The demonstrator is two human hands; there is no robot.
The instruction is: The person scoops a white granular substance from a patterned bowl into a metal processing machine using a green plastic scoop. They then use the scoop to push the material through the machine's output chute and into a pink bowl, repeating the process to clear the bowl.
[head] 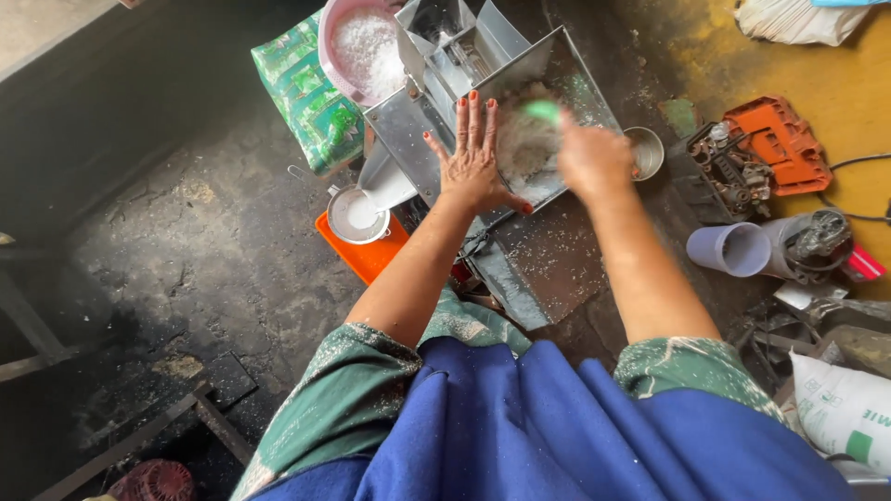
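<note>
My left hand [472, 158] lies flat with fingers spread on the near rim of a metal tray [583, 79] atop a steel machine [445, 56]. My right hand [592, 158] is closed around a blurred green object [541, 110] held over white grated material [524, 148] in the tray. White liquid sits in a small pot [357, 215] below the machine's spout, standing on an orange base [367, 255].
A pink bowl [357, 46] of white shreds stands behind the machine beside a green patterned sack [311, 93]. A small metal cup [645, 151], a lilac cup [733, 249], an orange tool case [780, 144] and engine parts lie to the right. A white sack [845, 408] sits bottom right.
</note>
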